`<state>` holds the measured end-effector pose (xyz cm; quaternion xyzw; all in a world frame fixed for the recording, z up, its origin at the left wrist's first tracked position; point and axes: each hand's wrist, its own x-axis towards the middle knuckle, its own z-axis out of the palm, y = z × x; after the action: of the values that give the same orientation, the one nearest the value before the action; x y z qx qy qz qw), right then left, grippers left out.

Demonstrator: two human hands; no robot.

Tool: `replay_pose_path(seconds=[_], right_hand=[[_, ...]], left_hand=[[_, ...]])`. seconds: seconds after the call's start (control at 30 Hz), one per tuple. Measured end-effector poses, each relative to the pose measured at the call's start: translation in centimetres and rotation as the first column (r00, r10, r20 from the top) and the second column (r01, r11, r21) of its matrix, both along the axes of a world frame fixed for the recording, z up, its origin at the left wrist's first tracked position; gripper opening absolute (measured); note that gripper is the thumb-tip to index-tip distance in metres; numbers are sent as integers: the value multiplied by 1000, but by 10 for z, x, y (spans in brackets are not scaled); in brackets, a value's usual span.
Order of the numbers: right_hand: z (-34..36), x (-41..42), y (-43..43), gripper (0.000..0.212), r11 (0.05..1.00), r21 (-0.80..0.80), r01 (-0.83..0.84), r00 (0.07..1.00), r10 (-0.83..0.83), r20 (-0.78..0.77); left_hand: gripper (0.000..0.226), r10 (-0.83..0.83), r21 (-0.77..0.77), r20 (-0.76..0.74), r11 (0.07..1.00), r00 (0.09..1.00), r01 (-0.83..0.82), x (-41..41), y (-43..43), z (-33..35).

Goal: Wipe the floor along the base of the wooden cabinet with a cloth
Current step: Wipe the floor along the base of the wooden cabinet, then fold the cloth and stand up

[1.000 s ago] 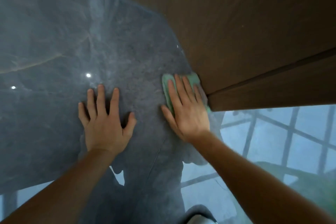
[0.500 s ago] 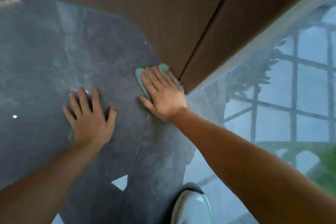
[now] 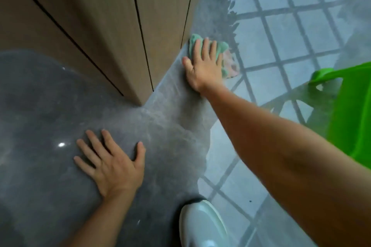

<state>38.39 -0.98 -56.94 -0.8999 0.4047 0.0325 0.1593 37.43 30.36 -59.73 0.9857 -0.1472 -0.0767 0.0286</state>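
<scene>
Right hand [image 3: 204,66] flat, fingers spread wide, pressing the green cloth [image 3: 219,48] onto the floor [image 3: 50,106] at about 1 o'clock in the view. Cloth lies just beside the cabinet [image 3: 112,16] base, past its corner; bunched edge pokes out at the hand's 3 o'clock. Left hand [image 3: 112,164] at 7 o'clock, open, palm down on bare floor, holding nothing, likely bracing body weight.

Risks, as judged: polished floor looks slick, so the bracing palm could skate if weight shifts forward. Loose cloth edge may fold under and skip the seam at the base. Knuckles could knock the panel edge.

Surface: dark grey glossy stone, hazy dust streaks near the corner, window grid reflected from 2 to 5 o'clock. Green plastic object [image 3: 349,110] at 3 o'clock. Pale shoe [image 3: 202,224] at 6 o'clock.
</scene>
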Motion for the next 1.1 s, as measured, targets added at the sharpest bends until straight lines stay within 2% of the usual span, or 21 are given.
replay_pose_path(seconds=[0.1, 0.2, 0.27, 0.33, 0.37, 0.4, 0.5, 0.57, 0.63, 0.67, 0.73, 0.77, 0.8, 0.83, 0.87, 0.9, 0.93, 0.97, 1.0, 1.07, 1.1], right_hand=[[-9, -7, 123, 83, 984, 125, -124, 984, 105, 146], [-12, -54, 205, 88, 906, 99, -412, 907, 398, 138], [-14, -66, 174, 84, 750, 56, -659, 750, 650, 118], [-13, -64, 112, 77, 494, -9, -869, 494, 869, 1], [-12, -57, 78, 73, 423, -5, -906, 423, 906, -28], [-12, -50, 49, 68, 407, -13, -913, 407, 912, -48], [-10, -36, 15, 61, 465, -33, -885, 466, 883, -57], [-11, -43, 20, 64, 629, -52, -776, 631, 774, -53], [-12, -48, 32, 70, 878, -70, -474, 880, 474, -21], [-8, -48, 41, 70, 958, -35, -283, 959, 283, -5], [6, -43, 56, 63, 997, 56, -56, 998, 57, -12], [18, -41, 64, 54, 983, 183, 2, 1000, -5, 17], [36, -44, 72, 42, 899, 429, 88, 990, -127, 63], [58, -53, 81, 33, 679, 716, 160, 957, -286, 57], [78, -68, 92, 34, 365, 912, 185, 912, -409, -21], [102, -89, 103, 39, 130, 972, 194, 873, -475, -111], [129, -116, 114, 44, -22, 984, 179, 827, -538, -163], [159, -147, 123, 47, -122, 982, 141, 754, -630, -186], [194, -176, 131, 52, -226, 970, 93, 654, -721, -231], [274, -241, 144, 56, -436, 896, -87, 436, -825, -360], [314, -275, 147, 50, -491, 859, -148, 382, -829, -408]], left_hand=[[92, 8, 11, -19, 1000, 1000, -8, 1, 0, 2], [84, 29, 2, -36, 1000, 999, -29, 2, 0, 2], [89, 10, 23, -32, 1000, 999, -10, 2, -1, 1], [94, 10, 59, -28, 998, 1000, -8, 2, -2, 2], [95, 11, 68, -35, 998, 999, -8, 2, -3, 3], [95, 4, 72, -32, 997, 999, -2, 2, -4, 3], [94, 10, 77, -21, 997, 1000, -9, 1, -2, 3], [94, -4, 58, -20, 998, 1000, 5, 2, -2, 2], [95, 56, 31, -48, 998, 997, -54, 3, -7, 3], [96, 126, 7, -85, 992, 988, -126, 3, -15, 8], [91, 209, -35, -201, 975, 957, -220, -6, -39, 23], [82, 222, -74, -290, 965, 931, -253, -13, -54, 36], [71, 236, -139, -407, 939, 882, -315, -20, -66, 54], [61, 250, -211, -556, 880, 793, -425, -30, -76, 75], [54, 260, -254, -727, 757, 635, -602, -42, -84, 100], [48, 244, -200, -874, 608, 421, -768, -57, -89, 133], [43, 189, -112, -952, 518, 241, -848, -73, -87, 167], [36, 111, -60, -985, 490, 130, -870, -91, -81, 200], [29, 46, -47, -996, 499, 81, -865, -110, -74, 235], [18, 10, -60, -997, 563, 79, -824, -146, -57, 310], [16, 3, -57, -997, 588, 72, -807, -162, -52, 349]])
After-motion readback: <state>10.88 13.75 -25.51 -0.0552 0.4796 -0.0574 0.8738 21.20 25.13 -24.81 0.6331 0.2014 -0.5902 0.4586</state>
